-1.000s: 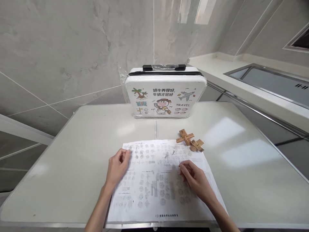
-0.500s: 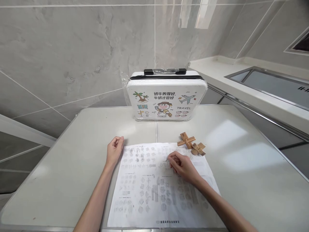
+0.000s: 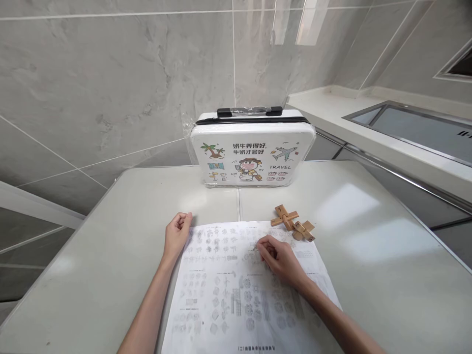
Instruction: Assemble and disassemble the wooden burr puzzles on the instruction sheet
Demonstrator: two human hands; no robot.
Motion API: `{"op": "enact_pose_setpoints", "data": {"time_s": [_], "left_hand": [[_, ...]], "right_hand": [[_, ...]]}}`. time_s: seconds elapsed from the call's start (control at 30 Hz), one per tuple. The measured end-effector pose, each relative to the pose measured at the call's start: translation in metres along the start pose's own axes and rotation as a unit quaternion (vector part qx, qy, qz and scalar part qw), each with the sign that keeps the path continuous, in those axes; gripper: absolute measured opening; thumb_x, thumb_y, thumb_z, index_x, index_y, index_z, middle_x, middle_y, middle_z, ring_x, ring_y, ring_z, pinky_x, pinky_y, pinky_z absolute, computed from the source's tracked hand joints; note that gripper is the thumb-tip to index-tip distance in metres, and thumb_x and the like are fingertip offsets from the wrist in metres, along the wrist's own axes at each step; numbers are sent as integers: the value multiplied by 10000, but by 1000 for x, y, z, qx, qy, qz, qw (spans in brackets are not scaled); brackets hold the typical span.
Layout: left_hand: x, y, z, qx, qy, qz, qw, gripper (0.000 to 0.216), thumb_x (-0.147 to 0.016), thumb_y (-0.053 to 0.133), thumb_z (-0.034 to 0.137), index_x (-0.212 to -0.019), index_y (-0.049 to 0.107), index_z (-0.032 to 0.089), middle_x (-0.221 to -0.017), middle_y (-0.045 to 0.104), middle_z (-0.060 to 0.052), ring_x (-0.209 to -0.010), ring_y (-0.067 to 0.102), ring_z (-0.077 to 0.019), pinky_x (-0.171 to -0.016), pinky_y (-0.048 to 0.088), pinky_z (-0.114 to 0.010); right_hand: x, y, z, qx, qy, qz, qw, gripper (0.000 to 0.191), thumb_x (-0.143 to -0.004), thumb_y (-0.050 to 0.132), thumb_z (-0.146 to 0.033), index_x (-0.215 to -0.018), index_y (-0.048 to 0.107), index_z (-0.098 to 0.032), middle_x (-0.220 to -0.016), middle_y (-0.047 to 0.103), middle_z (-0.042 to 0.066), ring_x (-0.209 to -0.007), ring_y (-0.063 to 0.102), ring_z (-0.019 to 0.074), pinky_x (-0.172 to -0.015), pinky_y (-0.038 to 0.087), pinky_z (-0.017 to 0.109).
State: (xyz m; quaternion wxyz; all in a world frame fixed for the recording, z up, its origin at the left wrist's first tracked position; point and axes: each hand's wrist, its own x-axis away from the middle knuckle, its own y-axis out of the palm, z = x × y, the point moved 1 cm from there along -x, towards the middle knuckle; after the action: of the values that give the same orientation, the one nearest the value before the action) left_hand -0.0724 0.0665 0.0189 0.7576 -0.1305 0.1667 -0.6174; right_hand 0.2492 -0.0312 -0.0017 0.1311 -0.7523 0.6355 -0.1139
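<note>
A large printed sheet of small diagrams (image 3: 236, 290) lies flat on the white table (image 3: 368, 265) in front of me. My left hand (image 3: 177, 235) rests at the sheet's upper left corner, fingers curled, empty. My right hand (image 3: 278, 257) lies on the sheet's upper middle, fingers curled with the fingertips on the paper, nothing held. A wooden interlocking puzzle (image 3: 292, 224) of crossed bars sits just beyond the sheet's upper right corner, a short way from my right hand.
A small white suitcase (image 3: 252, 150) with cartoon travel pictures and a black handle stands upright at the table's far edge, against a grey tiled wall. A counter with a steel sink (image 3: 416, 129) runs along the right.
Both hands moved up the sheet from its middle toward its top edge; the left hand slid off onto the upper left corner. Fingers curled in. The view tilted slightly.
</note>
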Motion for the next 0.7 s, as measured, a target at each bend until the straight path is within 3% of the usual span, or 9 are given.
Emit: {"op": "enact_pose_setpoints", "data": {"time_s": [0.7], "left_hand": [[-1, 3, -8, -35, 3, -11, 999, 426, -965, 623, 589, -777, 572, 210, -634, 381, 58, -564, 328, -118, -545, 285, -239]], "right_hand": [[-1, 0, 0, -13, -6, 10, 1000, 307, -1076, 519, -493, -923, 620, -246, -658, 640, -8, -524, 554, 172, -534, 421, 296]]}}
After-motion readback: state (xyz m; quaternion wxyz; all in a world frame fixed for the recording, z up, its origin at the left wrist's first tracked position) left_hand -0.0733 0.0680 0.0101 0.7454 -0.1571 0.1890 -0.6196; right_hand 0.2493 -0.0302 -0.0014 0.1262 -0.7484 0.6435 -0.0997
